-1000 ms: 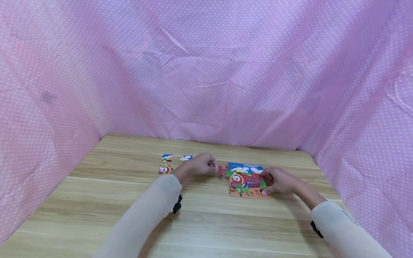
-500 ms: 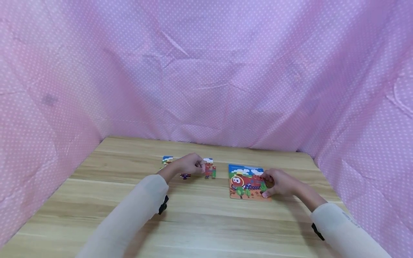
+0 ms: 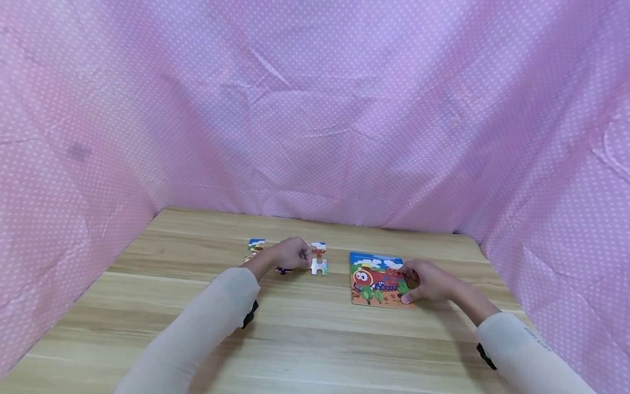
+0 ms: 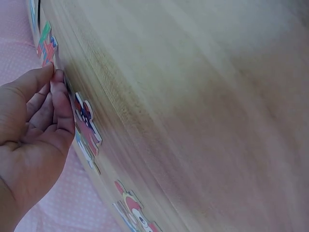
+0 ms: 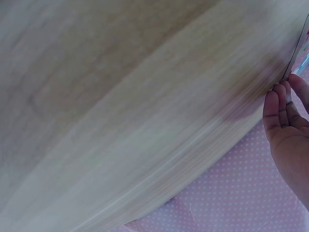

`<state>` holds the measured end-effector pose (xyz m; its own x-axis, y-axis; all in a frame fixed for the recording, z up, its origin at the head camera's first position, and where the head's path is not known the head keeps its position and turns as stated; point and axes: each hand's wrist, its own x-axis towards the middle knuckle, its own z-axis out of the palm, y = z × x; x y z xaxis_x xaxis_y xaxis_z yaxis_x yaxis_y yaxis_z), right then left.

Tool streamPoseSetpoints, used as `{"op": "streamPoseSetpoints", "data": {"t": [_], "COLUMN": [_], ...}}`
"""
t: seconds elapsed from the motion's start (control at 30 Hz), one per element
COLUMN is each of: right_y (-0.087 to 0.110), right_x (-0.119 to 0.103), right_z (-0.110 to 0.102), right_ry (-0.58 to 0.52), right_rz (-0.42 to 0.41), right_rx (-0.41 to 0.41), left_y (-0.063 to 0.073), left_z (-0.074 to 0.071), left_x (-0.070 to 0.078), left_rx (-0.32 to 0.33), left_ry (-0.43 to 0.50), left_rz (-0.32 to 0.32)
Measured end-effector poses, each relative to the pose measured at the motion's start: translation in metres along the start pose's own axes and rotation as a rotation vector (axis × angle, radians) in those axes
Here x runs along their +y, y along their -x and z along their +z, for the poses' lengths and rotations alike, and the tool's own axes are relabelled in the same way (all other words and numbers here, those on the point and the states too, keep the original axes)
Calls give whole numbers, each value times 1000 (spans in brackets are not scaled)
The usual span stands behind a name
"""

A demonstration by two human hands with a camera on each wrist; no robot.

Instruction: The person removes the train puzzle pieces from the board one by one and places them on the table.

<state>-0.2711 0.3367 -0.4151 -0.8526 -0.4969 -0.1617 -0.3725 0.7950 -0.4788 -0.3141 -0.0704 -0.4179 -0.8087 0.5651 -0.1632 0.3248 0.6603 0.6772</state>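
Note:
My left hand [image 3: 293,254] is over the loose pieces in the head view. Its thumb and fingertips pinch the lower edge of a red and green jigsaw piece [image 4: 47,46] in the left wrist view; that piece [image 3: 319,267] looks pale with glare from the head. Behind it lies a blue-and-red jigsaw piece [image 3: 318,248]. Further right, my right hand [image 3: 427,280] grips the right edge of a square puzzle board [image 3: 381,290] with a red caterpillar picture. Only the board's thin edge [image 5: 295,50] shows in the right wrist view, at the fingertips.
More jigsaw pieces lie left of and under the left hand, among them a sky piece [image 3: 256,244] and a dark blue one [image 3: 283,270], partly hidden by the hand. Pink dotted cloth [image 3: 315,137] hangs around the wooden table's [image 3: 305,334] back and sides.
My left hand has moved left, away from the board, carrying the red and green jigsaw piece to a spot in front of the blue-and-red one. The right hand stays on the board.

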Motion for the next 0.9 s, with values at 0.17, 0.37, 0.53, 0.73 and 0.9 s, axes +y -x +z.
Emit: {"op": "streamPoseSetpoints", "data": {"t": [0.17,0.37,0.53,0.73,0.9], "right_y": [1,2,1,0,-1], "right_x": [0,0,0,1,1], "right_z": [0,0,1,1,1], "right_ry": [4,16,0,12,19], "right_rz": [-14,-23,-15,-9,-25], "right_rx": [7,3,-3,2,10], "left_y": [-2,-3,-4,-3,-3], "left_z": [1,0,-1,0,1], "left_x": [-1,3,10,12,11], "left_rx": [18,44,52,41,39], "left_ry": [28,11,-27,-55,-56], "left_rz": [-22,-61,-66,-104,-128]}}
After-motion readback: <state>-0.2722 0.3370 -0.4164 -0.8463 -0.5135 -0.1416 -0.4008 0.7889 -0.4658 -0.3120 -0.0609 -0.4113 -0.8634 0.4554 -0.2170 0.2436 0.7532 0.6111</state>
